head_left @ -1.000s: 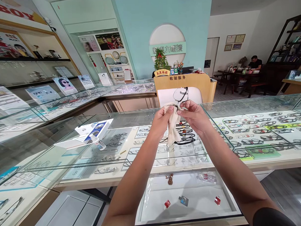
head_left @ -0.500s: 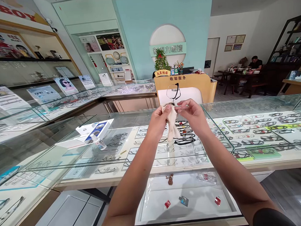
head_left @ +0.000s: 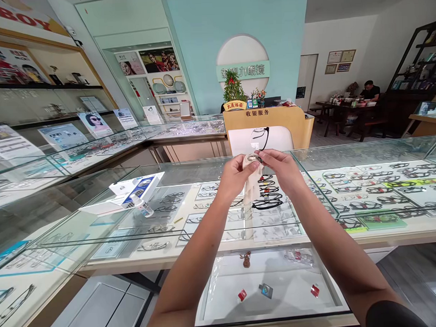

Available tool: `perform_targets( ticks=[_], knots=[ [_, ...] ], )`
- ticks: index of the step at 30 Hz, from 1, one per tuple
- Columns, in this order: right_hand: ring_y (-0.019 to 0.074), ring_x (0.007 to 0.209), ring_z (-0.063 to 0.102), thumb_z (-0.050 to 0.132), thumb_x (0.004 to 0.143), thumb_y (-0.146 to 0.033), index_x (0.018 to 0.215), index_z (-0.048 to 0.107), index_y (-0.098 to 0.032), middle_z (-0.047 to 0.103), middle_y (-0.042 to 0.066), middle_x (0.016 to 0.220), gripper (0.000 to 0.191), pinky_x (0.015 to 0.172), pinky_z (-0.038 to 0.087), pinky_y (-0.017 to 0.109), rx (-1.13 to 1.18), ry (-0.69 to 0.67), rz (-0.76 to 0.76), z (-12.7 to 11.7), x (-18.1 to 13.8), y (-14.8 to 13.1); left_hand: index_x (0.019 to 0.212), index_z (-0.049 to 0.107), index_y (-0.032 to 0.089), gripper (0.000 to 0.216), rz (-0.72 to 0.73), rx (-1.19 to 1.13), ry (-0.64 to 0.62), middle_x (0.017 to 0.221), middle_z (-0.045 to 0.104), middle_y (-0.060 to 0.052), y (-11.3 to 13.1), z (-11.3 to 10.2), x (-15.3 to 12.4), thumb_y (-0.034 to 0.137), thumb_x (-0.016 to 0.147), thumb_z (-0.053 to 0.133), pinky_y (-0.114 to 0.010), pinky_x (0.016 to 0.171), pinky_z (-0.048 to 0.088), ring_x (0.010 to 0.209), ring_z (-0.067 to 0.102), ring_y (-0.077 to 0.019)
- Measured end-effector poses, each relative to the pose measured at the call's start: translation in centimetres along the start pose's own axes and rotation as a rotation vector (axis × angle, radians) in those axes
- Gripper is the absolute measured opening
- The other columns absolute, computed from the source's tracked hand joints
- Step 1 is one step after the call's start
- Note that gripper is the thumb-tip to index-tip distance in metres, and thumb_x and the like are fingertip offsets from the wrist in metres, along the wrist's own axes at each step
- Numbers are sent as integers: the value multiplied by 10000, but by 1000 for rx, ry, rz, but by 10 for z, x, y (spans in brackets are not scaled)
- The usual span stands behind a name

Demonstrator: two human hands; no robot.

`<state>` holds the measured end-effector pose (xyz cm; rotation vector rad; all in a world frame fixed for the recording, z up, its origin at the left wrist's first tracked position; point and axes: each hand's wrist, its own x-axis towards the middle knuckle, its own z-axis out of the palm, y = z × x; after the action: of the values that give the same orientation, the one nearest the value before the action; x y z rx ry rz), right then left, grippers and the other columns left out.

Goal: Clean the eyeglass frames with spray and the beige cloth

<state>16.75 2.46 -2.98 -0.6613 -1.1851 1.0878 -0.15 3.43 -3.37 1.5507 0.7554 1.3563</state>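
Observation:
Out over the glass display counter (head_left: 206, 240), I hold a pair of dark-framed glasses (head_left: 265, 137) with one lens and a dark temple sticking up. My left hand (head_left: 234, 178) is closed on a cream cloth (head_left: 251, 188) folded over the glasses' lower part, its thumb pressing on top. The cloth's loose end hangs down. Beside it, my right hand (head_left: 283, 167) pinches the dark frame at the cloth's right edge. The lower lens is mostly hidden by cloth and fingers. Under the glass below my hands lies a column of black-framed glasses (head_left: 267, 200).
A white bottle (head_left: 144, 207) and a white-and-blue folded card display (head_left: 135, 191) stand on the left. Below the counter edge, a white drawer (head_left: 230, 315) holds red tags, a grey packet and a brown trinket. A white chair (head_left: 285, 136) stands beyond; a person (head_left: 370, 92) sits far right.
The glasses have turned and shifted slightly right. My left hand moved right and a little down, and the cloth now wraps over the lower lens. My right fingers closed in on the frame.

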Motion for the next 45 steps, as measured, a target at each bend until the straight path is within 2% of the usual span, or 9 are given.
perform_targets(
  ticks=[8,13,17,22,28,31,35,40,45],
  knots=[
    [171,942,673,975,690,-509,863,866,-259,820,5,985,323,953,506,336,118,-11,84,2,-2,-2,1015,666,183,516,27,43,-16,858,681,7,-2,6,0,528,743,937,-254,670,463,731,596,-137],
    [177,932,676,969,648,-538,844,842,-255,816,8,976,367,882,505,319,137,13,109,11,-5,-2,981,653,193,466,101,98,82,828,624,17,-14,8,3,593,841,845,-248,641,400,697,514,-123],
    [170,894,653,992,598,-545,806,836,-260,809,7,940,386,904,511,327,162,9,108,15,-6,-2,955,682,197,447,160,145,174,794,601,17,-17,10,3,630,895,777,-257,651,375,699,490,-133],
    [169,865,630,993,606,-564,795,847,-271,811,12,961,378,934,516,350,115,-6,84,13,-6,-2,891,706,202,459,182,191,201,720,571,14,-14,8,2,658,942,709,-278,623,317,647,433,-138],
    [200,940,661,976,658,-524,811,864,-276,820,19,974,312,993,512,381,94,28,36,11,-4,-1,839,698,202,529,112,69,102,748,645,-22,-8,0,6,727,873,750,-284,671,407,699,534,-168],
    [208,979,670,975,663,-496,813,872,-283,826,16,981,280,1020,507,385,101,60,16,11,-4,0,895,704,197,545,73,27,77,801,696,-29,-6,-2,7,738,859,759,-277,691,444,725,575,-168],
    [209,922,661,944,701,-497,794,864,-279,811,15,919,250,962,525,394,32,85,-15,14,-5,0,986,717,195,541,64,4,75,869,748,-40,-7,-2,6,726,883,743,-279,739,492,770,634,-175],
    [221,944,666,945,696,-507,810,857,-284,804,18,922,265,953,531,401,54,113,-67,18,-6,5,976,697,199,530,65,-40,78,894,740,-35,-8,1,5,717,881,751,-279,781,519,810,657,-174],
    [234,1006,674,952,708,-491,824,857,-289,815,29,1007,252,979,528,408,84,130,-104,16,-5,8,1049,708,198,515,20,-125,26,933,721,-20,-2,5,1,615,802,881,-257,750,512,828,634,-151]
  ],
)
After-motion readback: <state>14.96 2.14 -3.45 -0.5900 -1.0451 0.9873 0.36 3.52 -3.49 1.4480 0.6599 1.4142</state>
